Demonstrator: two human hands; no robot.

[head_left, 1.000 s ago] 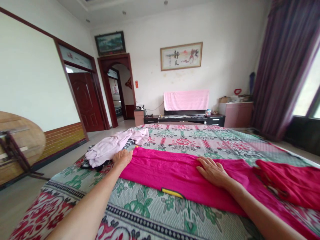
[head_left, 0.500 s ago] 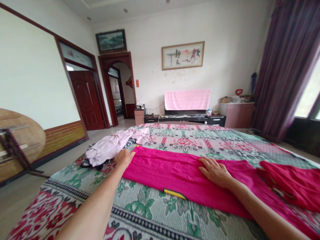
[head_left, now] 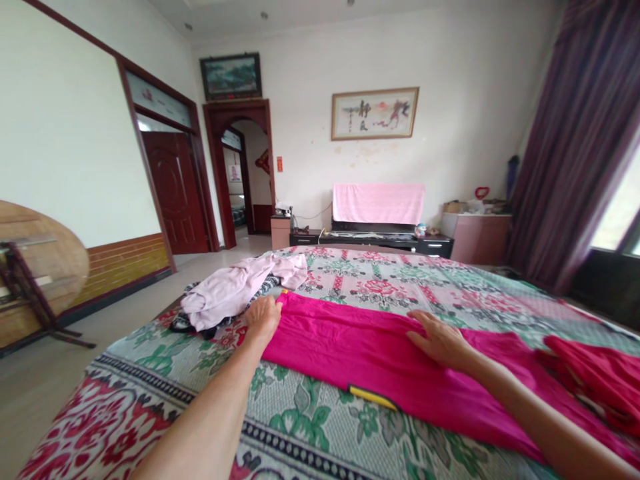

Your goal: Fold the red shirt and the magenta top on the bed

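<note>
A pair of magenta trousers (head_left: 345,333), folded lengthwise, lies stretched across the bed. Yellow and black trim (head_left: 373,397) shows at their near edge. My left hand (head_left: 263,317) is closed on their left end, beside a small yellow tag. Farther along, my right hand (head_left: 436,339) rests on the cloth with its palm down and fingers apart. Just beyond my left hand sits a pale pink garment (head_left: 230,290) on top of a black and white patterned one (head_left: 265,285). A red garment (head_left: 600,377) is heaped to the right of my right forearm.
A flowered cover (head_left: 295,417) spreads over the bed. Against the far wall stands a low black cabinet (head_left: 435,245), with a pink cloth (head_left: 379,203) draped over a screen. A round wooden tabletop (head_left: 45,253) leans at the left. A purple curtain (head_left: 560,153) hangs at the right.
The view has shifted slightly, so the hands and bedding appear farther right. My left hand keeps its hold on the trousers' end, and my right hand stays on the cloth.
</note>
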